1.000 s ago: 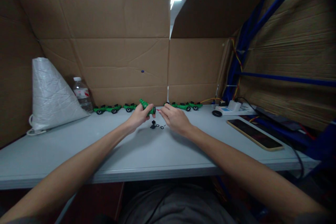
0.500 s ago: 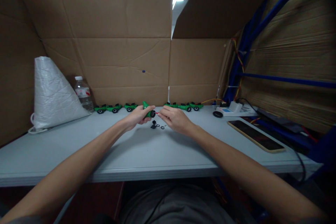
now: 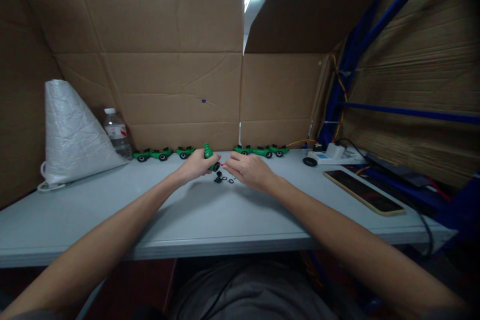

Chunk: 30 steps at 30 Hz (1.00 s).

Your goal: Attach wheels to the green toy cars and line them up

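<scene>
My left hand [image 3: 197, 165] is closed around a green toy car [image 3: 208, 151], tilted just above the table, with a black wheel [image 3: 216, 166] facing right. Close by on the right, my right hand [image 3: 248, 168] pinches a thin red piece [image 3: 222, 164] whose tip points at that wheel. Whether the tip touches the wheel I cannot tell, and most of the piece is hidden by the fingers. Below the hands lie a small black part [image 3: 218, 177] and a few little black rings [image 3: 230, 181].
Several green toy cars [image 3: 162, 154] line the back of the white table [image 3: 176, 230] against a cardboard wall [image 3: 168, 85]. To the left stand a silvery bag [image 3: 75, 140] and a water bottle [image 3: 117, 132]. A phone [image 3: 363, 192], a black ring [image 3: 309, 162] and a power strip [image 3: 337, 157] lie right.
The toy car has tipped a little in my left hand, its wheel now slightly lower. My right hand stays beside it with the red piece. The whole view has shifted slightly.
</scene>
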Each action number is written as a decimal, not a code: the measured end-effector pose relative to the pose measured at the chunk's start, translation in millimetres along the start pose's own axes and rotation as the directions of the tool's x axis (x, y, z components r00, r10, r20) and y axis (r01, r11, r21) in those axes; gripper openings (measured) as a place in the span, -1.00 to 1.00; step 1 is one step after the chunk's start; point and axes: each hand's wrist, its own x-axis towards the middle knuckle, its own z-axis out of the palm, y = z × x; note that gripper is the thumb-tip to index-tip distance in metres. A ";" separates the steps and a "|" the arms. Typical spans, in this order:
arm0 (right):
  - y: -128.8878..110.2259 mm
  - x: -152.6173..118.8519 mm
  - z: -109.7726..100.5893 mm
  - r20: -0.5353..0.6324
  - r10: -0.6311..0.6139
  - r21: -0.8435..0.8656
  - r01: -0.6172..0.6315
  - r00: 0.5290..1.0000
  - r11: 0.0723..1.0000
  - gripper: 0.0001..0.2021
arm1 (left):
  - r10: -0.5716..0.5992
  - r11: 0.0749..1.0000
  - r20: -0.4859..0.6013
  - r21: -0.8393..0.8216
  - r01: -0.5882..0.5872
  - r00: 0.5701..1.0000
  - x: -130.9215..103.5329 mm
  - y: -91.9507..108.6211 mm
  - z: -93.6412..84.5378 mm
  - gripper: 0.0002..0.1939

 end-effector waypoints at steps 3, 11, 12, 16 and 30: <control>1.5 -0.4 -3.3 0.016 -0.008 -0.034 0.009 1.000 0.999 -0.52 | 0.126 0.983 -0.024 0.140 -0.122 0.992 -1.1 1.4 -3.2 -0.64; 1.3 1.1 -8.8 0.136 -0.006 -0.086 0.018 0.991 0.996 -0.55 | 0.201 0.726 -0.067 0.680 -0.103 0.977 -9.1 10.5 -3.1 -0.65; 0.6 1.4 -8.0 0.149 -0.006 -0.086 0.019 0.989 0.996 -0.56 | 0.189 0.695 -0.049 0.712 -0.098 0.981 -9.6 10.7 -1.4 -0.64; -1.5 2.5 -4.1 0.173 -0.008 -0.083 0.023 0.985 0.996 -0.62 | 0.170 0.612 0.003 0.783 -0.108 0.985 -9.8 9.7 5.4 -0.59; 3.0 1.4 -3.9 0.098 0.073 0.014 -0.075 0.992 0.997 -0.60 | -0.068 0.998 -0.059 0.009 0.069 0.996 4.7 -6.7 -2.3 -0.53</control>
